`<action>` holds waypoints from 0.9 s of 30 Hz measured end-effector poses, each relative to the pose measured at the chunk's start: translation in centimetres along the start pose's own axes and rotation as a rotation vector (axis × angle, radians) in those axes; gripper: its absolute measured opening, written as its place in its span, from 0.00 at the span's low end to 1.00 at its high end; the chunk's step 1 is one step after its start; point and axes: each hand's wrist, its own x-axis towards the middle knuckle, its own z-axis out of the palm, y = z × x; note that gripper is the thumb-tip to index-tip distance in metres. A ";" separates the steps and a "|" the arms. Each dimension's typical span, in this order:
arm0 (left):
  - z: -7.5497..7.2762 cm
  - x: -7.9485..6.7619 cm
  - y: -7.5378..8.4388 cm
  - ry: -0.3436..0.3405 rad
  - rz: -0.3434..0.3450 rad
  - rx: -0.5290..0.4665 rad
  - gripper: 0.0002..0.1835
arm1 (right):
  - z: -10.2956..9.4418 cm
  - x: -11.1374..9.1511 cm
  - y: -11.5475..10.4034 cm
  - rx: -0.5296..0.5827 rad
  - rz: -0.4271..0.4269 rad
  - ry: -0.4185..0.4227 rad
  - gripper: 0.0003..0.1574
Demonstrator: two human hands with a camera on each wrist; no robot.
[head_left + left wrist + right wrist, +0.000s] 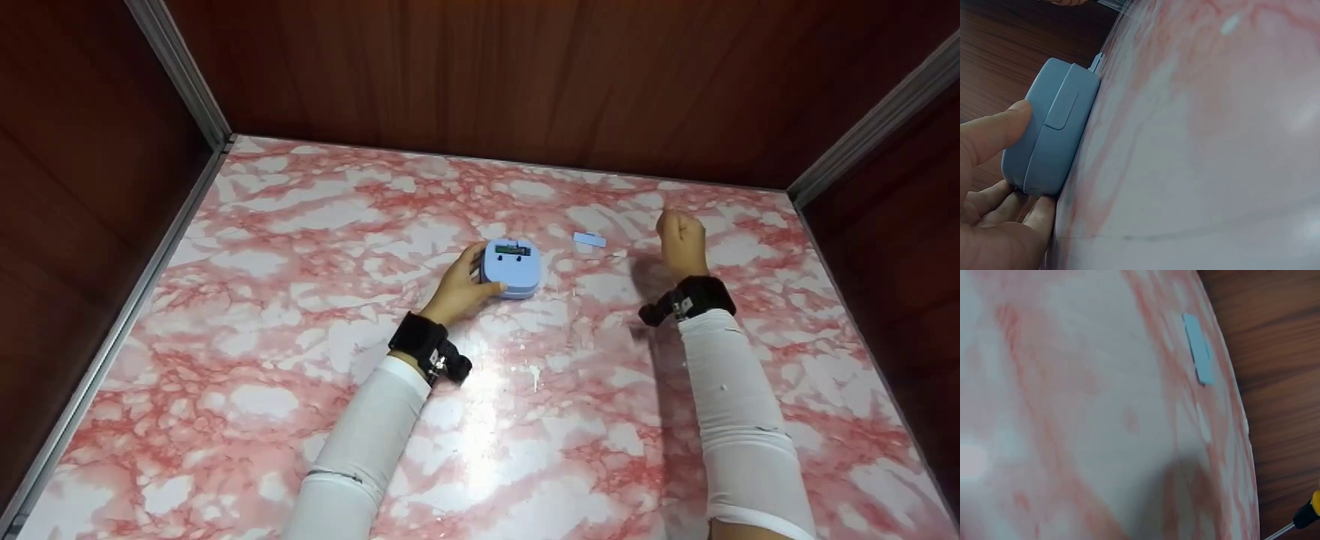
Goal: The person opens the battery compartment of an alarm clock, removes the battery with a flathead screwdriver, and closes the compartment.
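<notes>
My left hand (pixel 459 291) grips a light-blue, rounded-square battery device (pixel 513 274), thumb on its near edge and fingers around the left side. The device rests on the table, its battery compartment (pixel 513 250) uncovered with a green part inside; two dark screw spots show below that. In the left wrist view, the thumb (pixel 999 132) presses the case. Apart to the right lies a small blue battery cover (pixel 589 240), also in the right wrist view. My right hand (pixel 682 244) is raised in a fist, holding a yellow-and-black screwdriver (pixel 1307 514); the head view barely shows the tool.
A red-and-white marbled table (pixel 262 401) spreads beneath both arms. Dark wood panels (pixel 525 82) close in the back and both sides, with metal strips (pixel 187 82) at the corners. A black camera strap (pixel 709 295) sits on each wrist.
</notes>
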 end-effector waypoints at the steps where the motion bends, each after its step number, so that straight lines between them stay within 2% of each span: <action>1: 0.0 0.0 0.0 -0.001 0.001 0.003 0.46 | -0.1 0.0 0.1 -0.011 0.003 -0.010 0.30; 6: 0.1 -0.1 -0.1 0.004 0.006 -0.013 0.47 | -0.4 0.0 1.8 -0.076 -0.001 -0.031 0.28; 10: 0.2 -0.2 -0.2 0.002 0.001 -0.022 0.47 | -0.5 0.1 3.7 -0.139 0.028 -0.033 0.31; 13: 0.2 -0.1 -0.2 0.003 0.000 -0.031 0.47 | -0.5 0.3 4.4 -0.185 0.033 -0.060 0.31; 17: 0.1 -0.1 -0.2 0.006 0.002 -0.051 0.47 | -0.4 0.5 4.5 -0.212 0.041 -0.118 0.28; 22: 0.1 -0.1 -0.2 -0.006 0.017 -0.072 0.47 | -0.2 0.5 4.4 -0.210 0.095 -0.161 0.27; 27: 0.0 -0.1 -0.2 -0.007 0.018 -0.052 0.47 | -0.1 0.2 3.5 -0.186 0.111 -0.199 0.27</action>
